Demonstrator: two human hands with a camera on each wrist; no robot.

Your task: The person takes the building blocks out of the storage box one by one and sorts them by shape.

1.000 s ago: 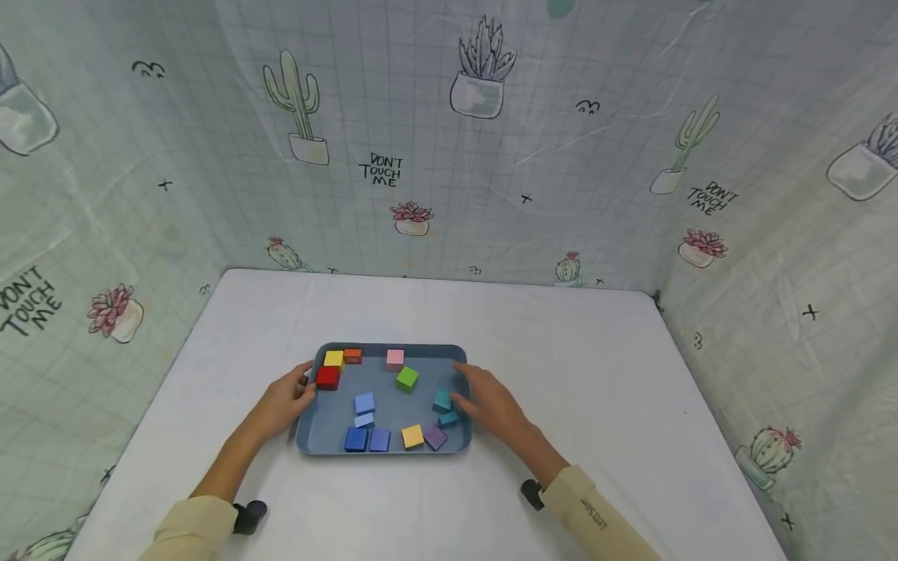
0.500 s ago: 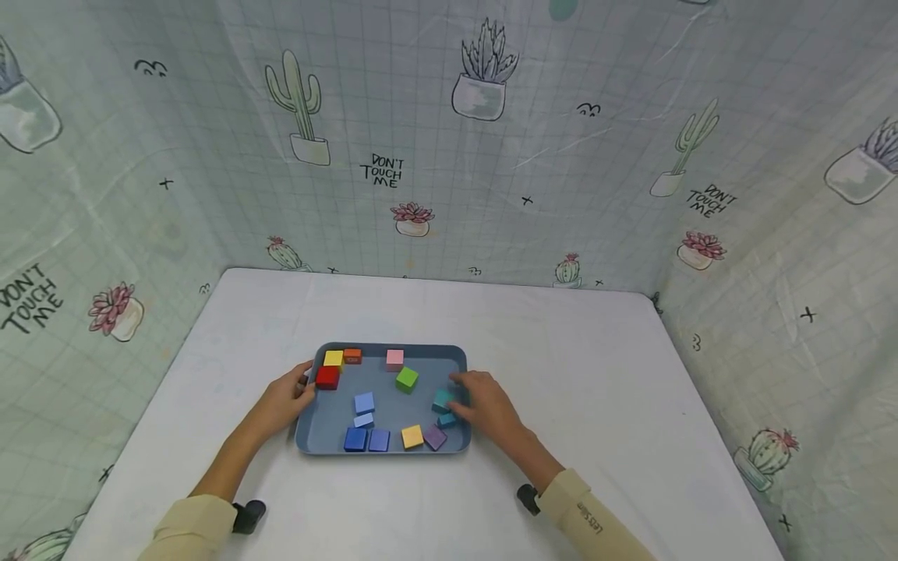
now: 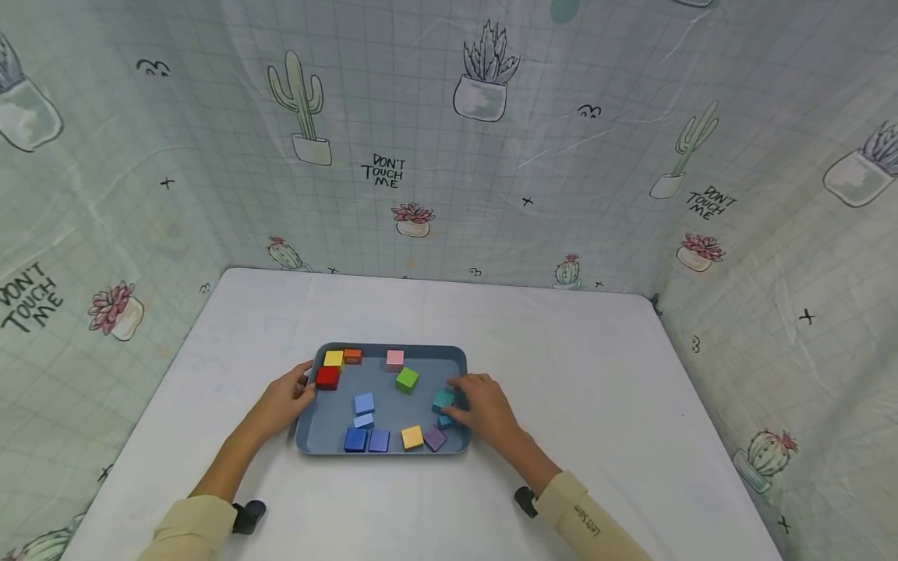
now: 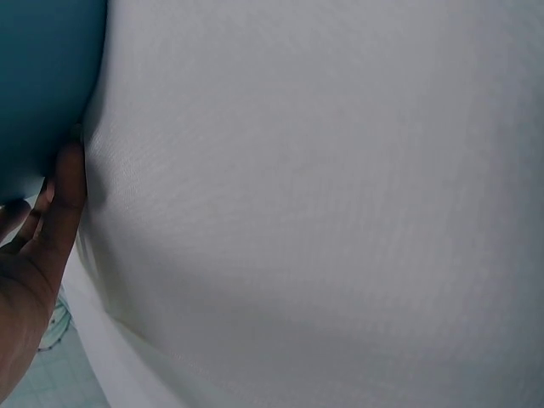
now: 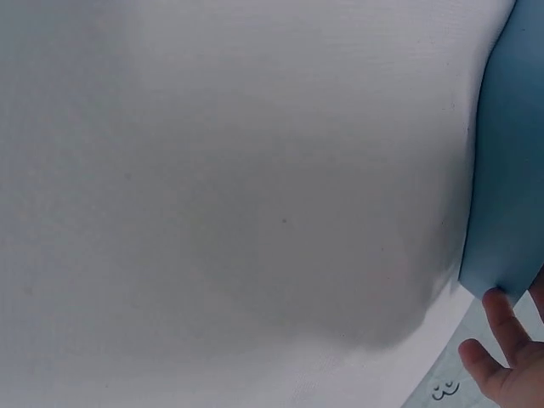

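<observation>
Head view: a flat-faced, lighter teal block (image 3: 443, 400) sits near the right edge of the blue-grey tray (image 3: 323, 425), right hand (image 3: 489, 407) astride it, pinch unclear; left hand (image 3: 284, 400) grips the left edge. White table (image 3: 589, 374) stretches wide rightward.

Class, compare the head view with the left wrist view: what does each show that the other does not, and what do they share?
Only the head view: the right hand close to the farther teal block, and the tray from above, holding blocks such as the red block and green block.

Only the left wrist view: the tray's plain outer surface, up close.

Both: the left hand at the tray's edge, the white table and the patterned cloth.
</observation>
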